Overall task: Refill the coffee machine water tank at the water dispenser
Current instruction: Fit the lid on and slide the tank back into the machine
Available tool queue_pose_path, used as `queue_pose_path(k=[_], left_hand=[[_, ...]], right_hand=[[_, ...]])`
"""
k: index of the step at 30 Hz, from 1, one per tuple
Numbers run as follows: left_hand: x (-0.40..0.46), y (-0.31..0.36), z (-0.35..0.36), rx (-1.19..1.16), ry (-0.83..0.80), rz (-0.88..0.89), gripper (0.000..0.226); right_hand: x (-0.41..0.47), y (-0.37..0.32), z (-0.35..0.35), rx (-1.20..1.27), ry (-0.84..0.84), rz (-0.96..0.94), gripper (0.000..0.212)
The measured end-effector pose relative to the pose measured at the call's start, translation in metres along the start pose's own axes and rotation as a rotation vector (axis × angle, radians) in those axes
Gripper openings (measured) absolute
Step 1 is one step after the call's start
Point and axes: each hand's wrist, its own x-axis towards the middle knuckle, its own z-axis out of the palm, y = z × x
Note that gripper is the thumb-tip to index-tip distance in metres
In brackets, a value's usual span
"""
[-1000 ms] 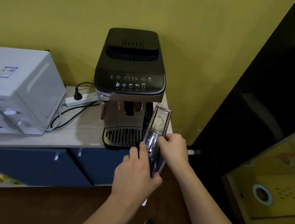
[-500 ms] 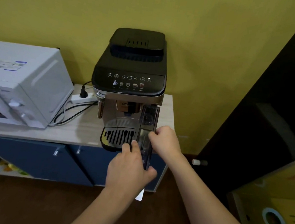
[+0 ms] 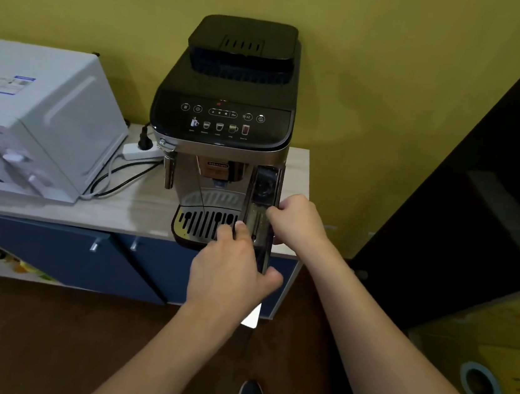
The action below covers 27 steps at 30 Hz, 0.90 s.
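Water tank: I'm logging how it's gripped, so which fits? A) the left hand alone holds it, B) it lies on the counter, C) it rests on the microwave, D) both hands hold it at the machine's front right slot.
D: the left hand and right hand both grip the water tank, which stands upright at the front right of the coffee machine.

Both forearms reach forward, left hand (image 3: 230, 268) fingers curled in a grip; right hand (image 3: 298, 221) clenched, knuckles up
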Motion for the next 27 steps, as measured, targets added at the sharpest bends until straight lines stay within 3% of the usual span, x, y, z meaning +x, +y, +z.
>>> queue_pose_path(k=[27], left_hand=[[0.007, 0.012, 0.003, -0.035, 0.025, 0.032, 0.093]], right_hand=[[0.021, -0.002, -0.015, 0.003, -0.046, 0.051, 0.021]])
